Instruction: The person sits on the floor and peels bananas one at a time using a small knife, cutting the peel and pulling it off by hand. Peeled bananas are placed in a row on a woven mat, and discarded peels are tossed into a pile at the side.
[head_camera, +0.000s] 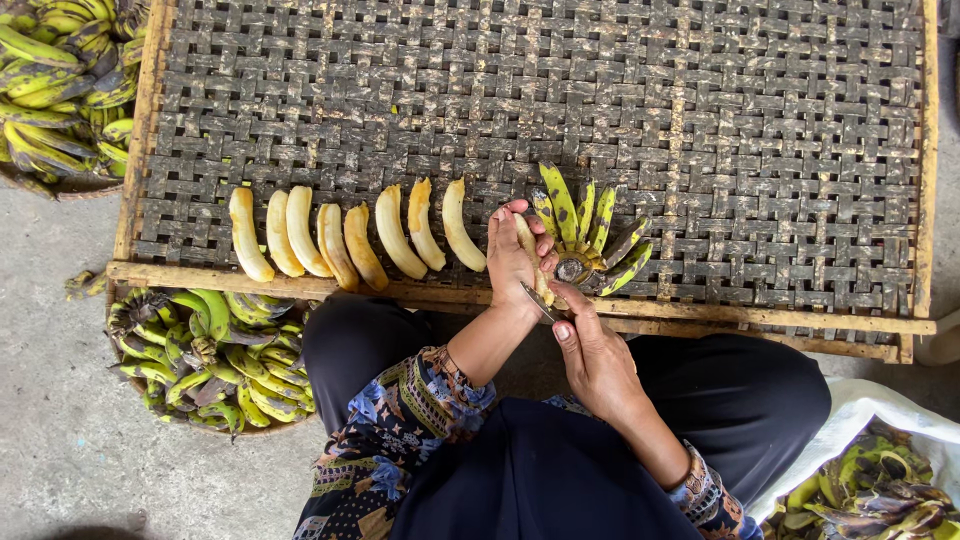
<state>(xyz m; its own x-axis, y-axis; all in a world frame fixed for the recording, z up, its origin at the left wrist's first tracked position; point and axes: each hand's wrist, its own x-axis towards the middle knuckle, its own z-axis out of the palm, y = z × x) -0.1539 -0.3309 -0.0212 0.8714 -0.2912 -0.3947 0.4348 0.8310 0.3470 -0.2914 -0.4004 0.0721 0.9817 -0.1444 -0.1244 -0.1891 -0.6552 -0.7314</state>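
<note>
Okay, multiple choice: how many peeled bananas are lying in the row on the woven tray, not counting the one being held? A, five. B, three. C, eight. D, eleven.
C: eight peeled bananas lie side by side along the near edge of the woven tray, to the left of the left hand, which holds a banana bunch while the right hand works a knife at it.

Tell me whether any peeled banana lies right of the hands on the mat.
No: all the peeled bananas lie left of the hands, on the woven mat.
</note>
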